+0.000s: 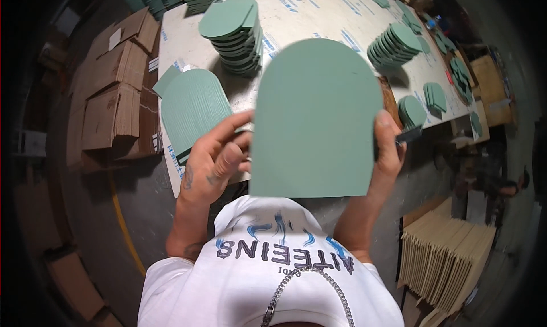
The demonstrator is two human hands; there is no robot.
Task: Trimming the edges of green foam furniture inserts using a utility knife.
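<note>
I hold a green arch-shaped flat panel (316, 122) upright in front of my chest, rounded end up. My left hand (216, 159) grips its left edge with the fingers curled around it. At the panel's right edge is my right hand (387, 150), which also pinches a small dark tool (409, 135) that pokes out to the right. Behind the panel lies a pale worktable (307, 13).
Stacks of the same green panels stand on the table: one tall (235, 33), one fanned (394, 45), a ridged pile (191, 113) at the near left. Flattened cardboard boxes (111, 99) lie on the left floor; tan boards (441, 258) lean at lower right.
</note>
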